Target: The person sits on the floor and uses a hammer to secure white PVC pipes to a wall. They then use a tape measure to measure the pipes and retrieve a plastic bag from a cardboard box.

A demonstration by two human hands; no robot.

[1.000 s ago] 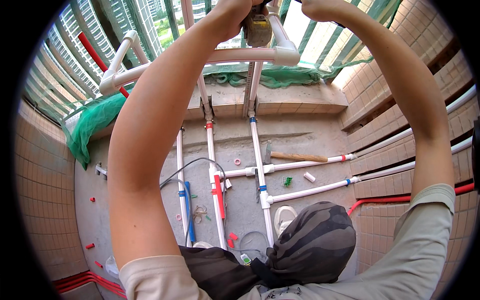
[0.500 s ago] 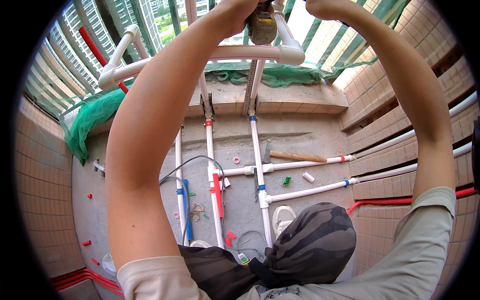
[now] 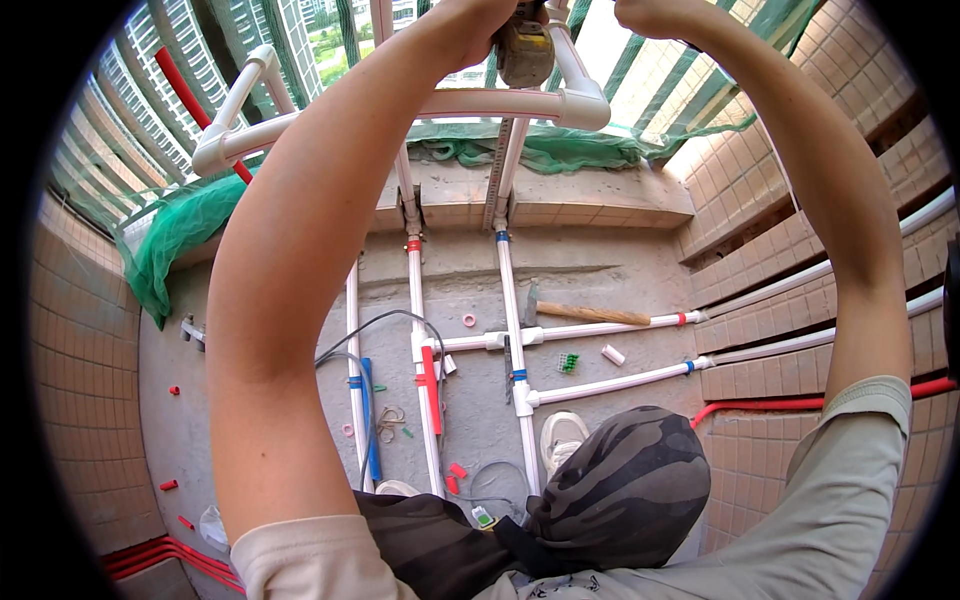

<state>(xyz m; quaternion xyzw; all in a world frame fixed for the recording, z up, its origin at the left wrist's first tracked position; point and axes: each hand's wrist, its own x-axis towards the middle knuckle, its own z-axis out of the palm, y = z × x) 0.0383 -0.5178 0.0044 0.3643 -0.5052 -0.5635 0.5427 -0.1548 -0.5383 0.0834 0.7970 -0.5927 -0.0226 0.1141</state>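
Both arms reach up to the top edge of the head view. My left hand (image 3: 478,28) is closed on a worn tape measure (image 3: 525,55) with a dark case and yellow label; its fingers are partly cut off. A marked metal blade (image 3: 500,172) runs down below it beside a vertical white pipe, to the ledge. My right hand (image 3: 648,18) is curled to the right of the tape measure, apart from it; whatever its fingers hold lies beyond the edge. Just under the tape measure crosses a white pipe assembly (image 3: 490,103) with elbow fittings.
White pipes (image 3: 508,290) with tees cross the concrete floor. A wooden-handled hammer (image 3: 590,313) lies across them. Red pipe offcuts (image 3: 457,470), green plugs (image 3: 568,363) and a grey cable (image 3: 440,335) lie about. Green netting (image 3: 165,260) covers railings behind the ledge (image 3: 600,205).
The view has shifted very slightly, so the floor and pipes appear a little further left. Both hands stay in nearly the same place, with the tape measure still in my left hand.
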